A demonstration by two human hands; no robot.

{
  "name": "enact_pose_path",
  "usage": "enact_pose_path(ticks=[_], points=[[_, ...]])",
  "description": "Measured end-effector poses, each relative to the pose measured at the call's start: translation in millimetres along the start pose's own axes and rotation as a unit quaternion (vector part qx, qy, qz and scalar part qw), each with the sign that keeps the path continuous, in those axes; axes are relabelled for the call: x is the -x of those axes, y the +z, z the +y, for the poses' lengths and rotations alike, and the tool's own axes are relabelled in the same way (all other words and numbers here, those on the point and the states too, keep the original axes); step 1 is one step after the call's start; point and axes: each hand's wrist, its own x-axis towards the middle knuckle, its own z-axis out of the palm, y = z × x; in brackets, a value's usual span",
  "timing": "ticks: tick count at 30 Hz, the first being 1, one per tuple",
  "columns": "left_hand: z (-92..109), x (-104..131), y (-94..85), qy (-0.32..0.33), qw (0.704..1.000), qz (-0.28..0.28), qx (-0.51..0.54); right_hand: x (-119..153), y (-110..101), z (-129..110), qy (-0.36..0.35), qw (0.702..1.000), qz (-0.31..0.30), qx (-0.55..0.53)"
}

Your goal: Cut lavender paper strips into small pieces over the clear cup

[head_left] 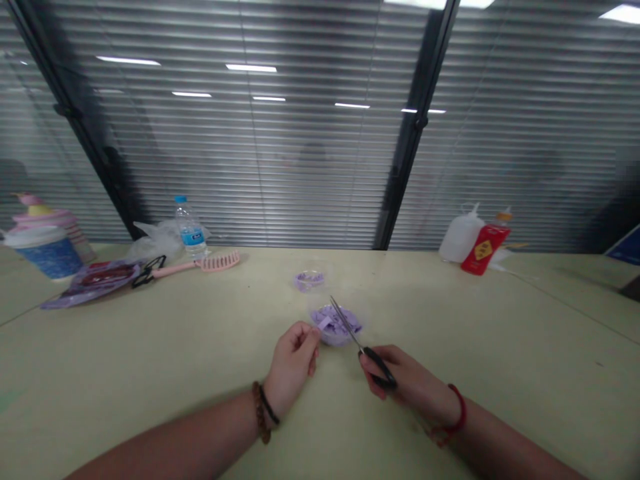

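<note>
My left hand (296,353) pinches a small light purple strip (325,323) at the left rim of a clear bowl (336,340). Purple cut pieces (345,319) fill that bowl. In my right hand (395,373) is a pair of scissors (377,368) with black handles. Its blades slant up and left over the bowl and look nearly closed. Whether they touch the strip I cannot tell. Just behind, a second, smaller clear container (310,281) also holds purple bits.
On the left stand a blue paper cup (50,253), a water bottle (191,230), a pink hairbrush (217,262) and a purple package (95,280). At the back right are a red bottle (485,250) and a white squeeze bottle (459,237). Window blinds (310,167) rise behind the table.
</note>
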Motion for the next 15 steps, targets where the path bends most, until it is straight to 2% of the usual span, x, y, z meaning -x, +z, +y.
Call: enact_pose_path(ticks=[5, 15], points=[[2.3, 2.3, -0.7, 0.003, 1.0, 0.008, -0.006, 4.7, 1.8, -4.3, -0.021, 0.997, -0.074, 0.031], [3.0, 7.0, 2.9, -0.004, 1.0, -0.018, -0.017, -0.4, 6.3, 4.3, -0.047, 0.996, -0.068, 0.044]])
